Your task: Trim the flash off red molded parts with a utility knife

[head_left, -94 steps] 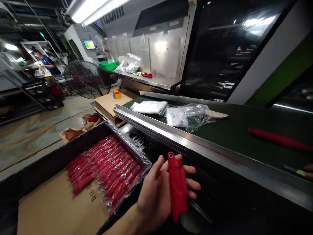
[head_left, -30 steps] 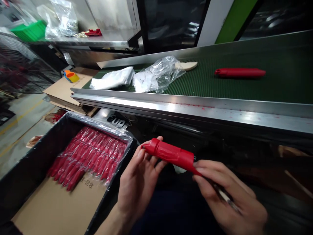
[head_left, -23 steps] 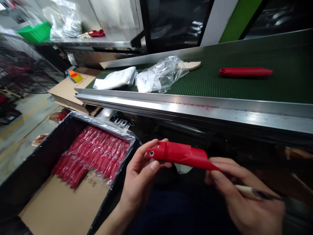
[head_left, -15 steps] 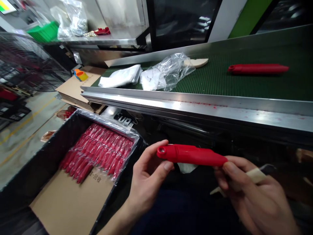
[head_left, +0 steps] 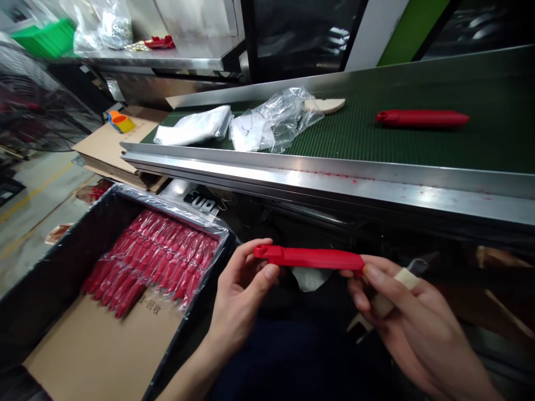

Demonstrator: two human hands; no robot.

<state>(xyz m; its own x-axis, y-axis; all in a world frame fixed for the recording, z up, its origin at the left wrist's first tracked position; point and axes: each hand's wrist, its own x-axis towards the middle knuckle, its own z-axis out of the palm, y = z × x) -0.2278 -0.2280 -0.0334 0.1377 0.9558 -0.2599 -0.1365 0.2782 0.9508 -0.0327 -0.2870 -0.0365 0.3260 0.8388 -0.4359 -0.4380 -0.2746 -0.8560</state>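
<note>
The right hand (head_left: 412, 328) comes in from the lower right, palm turned partly up, its fingers curled around a pale wooden-handled tool (head_left: 393, 289) whose working end I cannot make out, while thumb and forefinger pinch the right end of a red plastic sheath (head_left: 309, 257). The left hand (head_left: 240, 298) rises from the bottom centre on a bare forearm, wrist bent back, with its thumb and first fingers closed on the sheath's left end and the other fingers loosely curled beneath. The sheath spans the gap between the two hands, held clear of any surface, its long axis nearly level and running left to right; the blunt, open end sits at the left fingers and the narrower end at the right. It is seen edge-on, so it looks thin. To the left of the left hand and lower down lies a black-lined carton (head_left: 62, 267) with a cardboard floor, and in its far part rows of red sheaths (head_left: 154, 262) lie side by side under clear film. Beyond both hands runs the steel rail (head_left: 334, 181) of a green conveyor belt (head_left: 376, 139). On the belt, well beyond the right hand, another red sheath (head_left: 422, 118) lies lengthwise, blunt end to the left. Beyond the left hand on the belt are a crumpled clear bag (head_left: 271, 120), a folded white bag (head_left: 194, 125) and a pale wooden piece (head_left: 326, 104).
</note>
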